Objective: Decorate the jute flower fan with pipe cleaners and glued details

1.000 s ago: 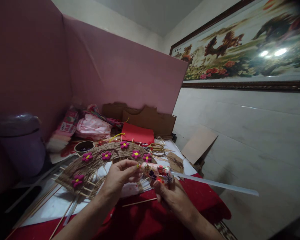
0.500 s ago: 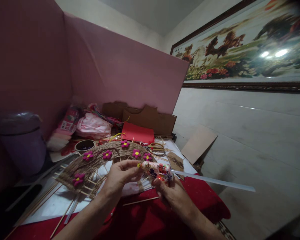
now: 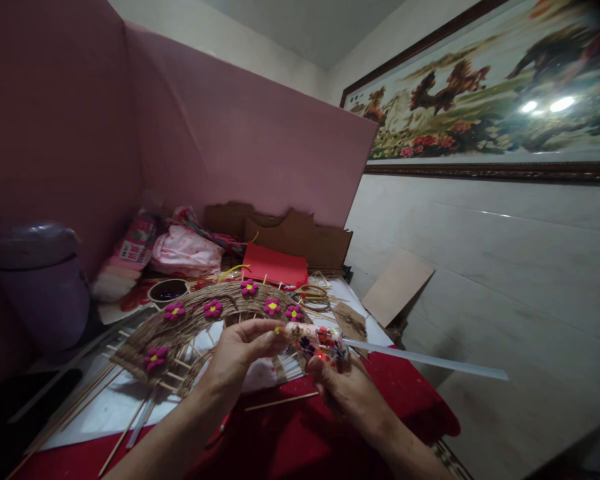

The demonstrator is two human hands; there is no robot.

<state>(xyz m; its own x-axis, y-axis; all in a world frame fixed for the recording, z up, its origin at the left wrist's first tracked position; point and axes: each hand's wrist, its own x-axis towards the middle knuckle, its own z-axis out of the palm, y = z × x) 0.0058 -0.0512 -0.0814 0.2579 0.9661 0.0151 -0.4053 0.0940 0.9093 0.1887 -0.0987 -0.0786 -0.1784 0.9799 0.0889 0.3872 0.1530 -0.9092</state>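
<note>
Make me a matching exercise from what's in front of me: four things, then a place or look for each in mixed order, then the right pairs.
1. glue gun
2. glue stick
3. red paper
4. woven arch

A. lying in front of the jagged cardboard
B. sticking out of the back of the gun
C. dotted with pink flowers
D. gripped in the right hand

Right pairs: 1-D, 2-B, 3-A, 4-C.
</note>
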